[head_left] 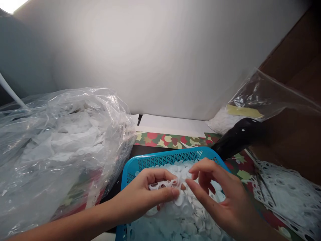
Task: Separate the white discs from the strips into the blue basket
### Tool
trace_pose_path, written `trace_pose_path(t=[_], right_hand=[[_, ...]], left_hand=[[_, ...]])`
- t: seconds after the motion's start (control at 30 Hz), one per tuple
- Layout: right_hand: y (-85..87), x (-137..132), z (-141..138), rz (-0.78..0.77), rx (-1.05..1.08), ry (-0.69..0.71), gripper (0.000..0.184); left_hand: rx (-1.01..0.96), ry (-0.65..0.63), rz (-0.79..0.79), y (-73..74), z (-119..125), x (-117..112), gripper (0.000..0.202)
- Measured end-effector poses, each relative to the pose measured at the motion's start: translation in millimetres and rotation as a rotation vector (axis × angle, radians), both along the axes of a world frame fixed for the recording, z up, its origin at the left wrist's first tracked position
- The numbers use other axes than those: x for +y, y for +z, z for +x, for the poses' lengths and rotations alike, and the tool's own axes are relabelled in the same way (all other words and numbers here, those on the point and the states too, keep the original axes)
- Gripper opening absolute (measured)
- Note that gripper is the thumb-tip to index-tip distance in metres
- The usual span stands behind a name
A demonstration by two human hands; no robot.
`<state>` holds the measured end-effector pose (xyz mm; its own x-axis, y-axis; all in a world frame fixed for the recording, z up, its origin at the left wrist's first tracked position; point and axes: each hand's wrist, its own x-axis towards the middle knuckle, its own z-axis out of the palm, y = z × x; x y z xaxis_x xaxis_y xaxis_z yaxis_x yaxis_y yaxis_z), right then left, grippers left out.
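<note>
My left hand pinches a thin white lattice strip with round holes between thumb and fingers, above a blue plastic basket. Small white round discs fill the basket. Beside the strip, my right hand is held with thumb and forefinger apart and the other fingers curled. Nothing shows between its thumb and forefinger. Part of the strip is hidden by my left fingers.
A large clear plastic bag of white pieces lies on the left. On the right are a pile of white perforated strips, a black glossy object and another clear bag. A pale wall stands behind the patterned table covering.
</note>
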<state>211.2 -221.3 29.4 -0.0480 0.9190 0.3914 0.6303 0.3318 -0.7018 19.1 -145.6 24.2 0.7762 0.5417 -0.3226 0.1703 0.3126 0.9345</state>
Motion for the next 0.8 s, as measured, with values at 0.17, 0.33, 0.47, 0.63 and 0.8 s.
trace_pose_path(t=[0.17, 0.33, 0.47, 0.63, 0.8], right_hand=[[0.7, 3, 2, -0.064, -0.060, 0.084, 0.007], [1.1, 2, 3, -0.174, -0.108, 0.148, 0.008], [0.3, 1, 3, -0.192, -0.099, 0.167, 0.007], [-0.7, 4, 1, 0.000, -0.135, 0.237, 0.016], [-1.2, 0, 2, 0.211, -0.255, 0.049, 0.010]], left_hand=[[-0.047, -0.042, 0.090, 0.7, 1, 0, 0.014], [-0.118, -0.064, 0.092, -3.0, -2, -1, 0.008], [0.005, -0.096, 0.089, -2.9, -5, -2, 0.018], [0.070, -0.096, 0.151, 1.7, -3, 0, 0.025], [0.035, -0.114, 0.125, 6.9, -1, -1, 0.024]])
